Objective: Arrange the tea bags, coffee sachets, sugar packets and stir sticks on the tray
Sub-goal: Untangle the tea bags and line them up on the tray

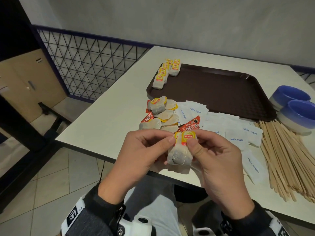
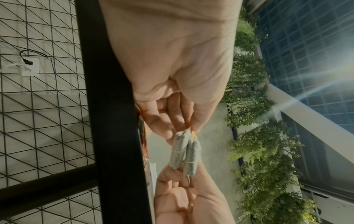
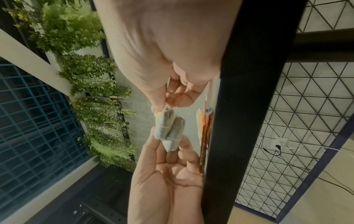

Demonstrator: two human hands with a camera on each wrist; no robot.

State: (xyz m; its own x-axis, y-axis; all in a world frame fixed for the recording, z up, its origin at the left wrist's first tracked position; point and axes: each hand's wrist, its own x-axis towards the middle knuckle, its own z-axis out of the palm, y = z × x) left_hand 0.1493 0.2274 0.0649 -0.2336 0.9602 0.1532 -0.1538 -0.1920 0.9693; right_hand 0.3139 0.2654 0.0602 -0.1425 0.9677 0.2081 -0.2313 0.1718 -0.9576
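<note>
Both hands hold two Lipton tea bags (image 1: pixel 179 155) together above the table's near edge. My left hand (image 1: pixel 167 142) pinches their yellow tags from the left and my right hand (image 1: pixel 192 143) pinches from the right. In the wrist views the two tea bags (image 2: pixel 184 153) (image 3: pixel 169 130) show edge-on, side by side. Several tea bags (image 1: pixel 166 73) lie in rows in the far left corner of the brown tray (image 1: pixel 213 92). Loose tea bags (image 1: pixel 162 114) are heaped in front of the tray over red Nescafe sachets (image 1: pixel 190 126). White sugar packets (image 1: pixel 236 133) and wooden stir sticks (image 1: pixel 286 160) lie to the right.
Two blue bowls (image 1: pixel 296 109) stand at the tray's right end. The white table (image 1: pixel 109 120) ends just under my hands. A black wire-mesh railing (image 1: pixel 88 65) runs along the left, and a grey wall stands behind the table.
</note>
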